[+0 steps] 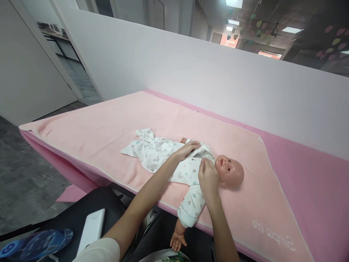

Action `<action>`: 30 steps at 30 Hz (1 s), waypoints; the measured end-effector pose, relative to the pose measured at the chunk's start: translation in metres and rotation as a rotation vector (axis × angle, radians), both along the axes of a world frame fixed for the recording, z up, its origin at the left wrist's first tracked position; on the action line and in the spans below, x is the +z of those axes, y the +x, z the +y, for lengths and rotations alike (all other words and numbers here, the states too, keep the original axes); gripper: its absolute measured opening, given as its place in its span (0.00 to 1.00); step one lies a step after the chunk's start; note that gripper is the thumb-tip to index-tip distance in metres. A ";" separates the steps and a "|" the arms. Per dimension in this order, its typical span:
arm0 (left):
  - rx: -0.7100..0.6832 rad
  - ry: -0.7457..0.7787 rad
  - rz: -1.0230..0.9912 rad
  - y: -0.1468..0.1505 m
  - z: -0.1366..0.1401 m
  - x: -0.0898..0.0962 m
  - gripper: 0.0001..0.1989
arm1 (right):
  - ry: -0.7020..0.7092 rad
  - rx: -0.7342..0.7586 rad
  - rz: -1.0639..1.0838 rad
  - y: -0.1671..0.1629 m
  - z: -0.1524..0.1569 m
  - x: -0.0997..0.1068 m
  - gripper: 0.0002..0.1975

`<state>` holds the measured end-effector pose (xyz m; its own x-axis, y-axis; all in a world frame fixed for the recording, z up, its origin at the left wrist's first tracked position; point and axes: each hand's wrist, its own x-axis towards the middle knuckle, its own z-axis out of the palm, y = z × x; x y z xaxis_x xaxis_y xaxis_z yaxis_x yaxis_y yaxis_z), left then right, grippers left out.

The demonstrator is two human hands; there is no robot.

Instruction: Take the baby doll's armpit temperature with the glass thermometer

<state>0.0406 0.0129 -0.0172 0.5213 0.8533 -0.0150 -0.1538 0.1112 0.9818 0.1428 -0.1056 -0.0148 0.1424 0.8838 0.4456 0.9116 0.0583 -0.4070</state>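
A baby doll (pixel 231 171) lies on its back, head to the right, one arm over the near table edge. It wears a white printed baby romper (pixel 158 154), its front flap folded loosely at the chest. My left hand (pixel 188 150) rests on the far side of the chest, fingers fairly straight along the flap. Beside the doll's neck, my right hand (pixel 208 178) is closed, thumb and fingers pinched at the romper's upper edge. The cloth between those fingers is mostly hidden.
A light pink blanket (pixel 103 120) covers the table over a darker pink cloth (pixel 313 174). A white partition (pixel 191 72) stands behind. At the lower left, a black chair (pixel 81 209) carries a white power bank (pixel 92 229) and a blue bottle (pixel 38 243).
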 end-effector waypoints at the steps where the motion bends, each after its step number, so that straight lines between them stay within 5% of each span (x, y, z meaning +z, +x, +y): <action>1: 0.004 0.017 -0.019 -0.002 -0.002 0.001 0.09 | -0.060 -0.013 -0.065 -0.003 0.008 0.005 0.17; 5: 0.001 0.074 -0.057 -0.009 -0.010 0.009 0.10 | -0.235 -0.128 -0.267 -0.013 0.032 0.018 0.15; 20: 0.008 -0.012 -0.049 -0.001 -0.004 0.004 0.10 | -0.331 -0.230 -0.297 -0.006 0.050 0.016 0.15; 30: 0.030 -0.110 -0.082 0.003 0.002 -0.004 0.14 | -0.252 -0.246 -0.206 0.008 0.012 0.044 0.14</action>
<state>0.0440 0.0152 -0.0207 0.4987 0.8641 -0.0676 -0.2380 0.2115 0.9480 0.1507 -0.0932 0.0290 0.2935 0.9196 0.2610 0.9498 -0.2497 -0.1883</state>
